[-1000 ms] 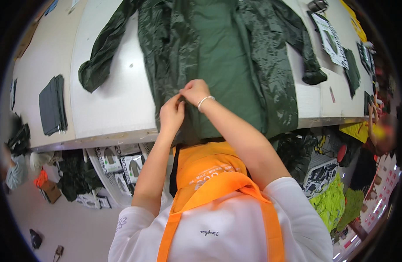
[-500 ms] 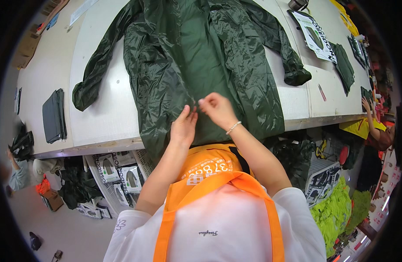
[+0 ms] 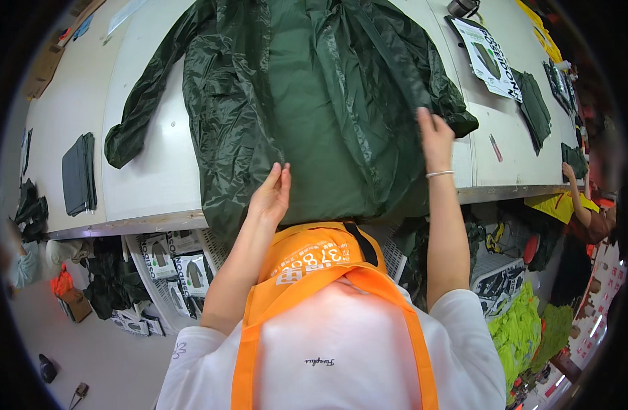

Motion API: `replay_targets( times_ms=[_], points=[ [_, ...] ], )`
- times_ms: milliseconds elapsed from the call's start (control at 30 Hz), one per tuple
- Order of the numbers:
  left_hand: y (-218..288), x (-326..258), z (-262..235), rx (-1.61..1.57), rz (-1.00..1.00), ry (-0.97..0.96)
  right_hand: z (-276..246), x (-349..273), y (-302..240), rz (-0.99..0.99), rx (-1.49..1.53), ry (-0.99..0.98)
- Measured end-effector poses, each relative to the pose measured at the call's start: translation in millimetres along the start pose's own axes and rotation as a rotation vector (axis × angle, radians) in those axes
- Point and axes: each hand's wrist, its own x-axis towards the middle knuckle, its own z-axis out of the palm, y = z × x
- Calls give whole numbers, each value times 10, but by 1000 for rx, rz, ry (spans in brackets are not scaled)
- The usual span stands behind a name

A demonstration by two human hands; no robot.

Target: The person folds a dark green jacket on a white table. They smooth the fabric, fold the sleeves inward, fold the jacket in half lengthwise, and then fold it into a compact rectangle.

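The dark green coat [image 3: 310,113] is lying spread on the pale table [image 3: 146,167] directly before the person, and its upper part is being cut off by the top border. The left hand [image 3: 269,197] is touching the coat beside the left front edge, with the fingers nearly straight; the contact is hard to make out, so I cannot tell if they are pinching the cloth. The orange apron [image 3: 297,253] is hiding part of the lower hem at the table edge. The right hand [image 3: 437,145] is placing its fingertips on the other front panel; they are looking blurred, and I cannot tell if they are closing on it.

About room, pale surface is showing between the folded dark cloth [image 3: 79,174] at far left and the coat's nearest sleeve [image 3: 140,119]. The opposite sleeve [image 3: 458,113] is ending just beside the right hand. Beyond it, a printed package [image 3: 488,58] and a small red tool [image 3: 496,147] are lying.
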Motion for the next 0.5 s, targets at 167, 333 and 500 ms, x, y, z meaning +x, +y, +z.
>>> replay_targets(
  times_ms=[167, 333, 500],
  points=[
    [-333, 27, 224, 236, -118, -172, 749, -886, 5, 5, -155, -503],
    [-555, 133, 284, 460, 10, 20, 1101, -1361, 212, 98, -149, -421],
    [-552, 180, 212, 583, 56, 22, 956, -1352, 250, 66, -265, -447]
  ],
)
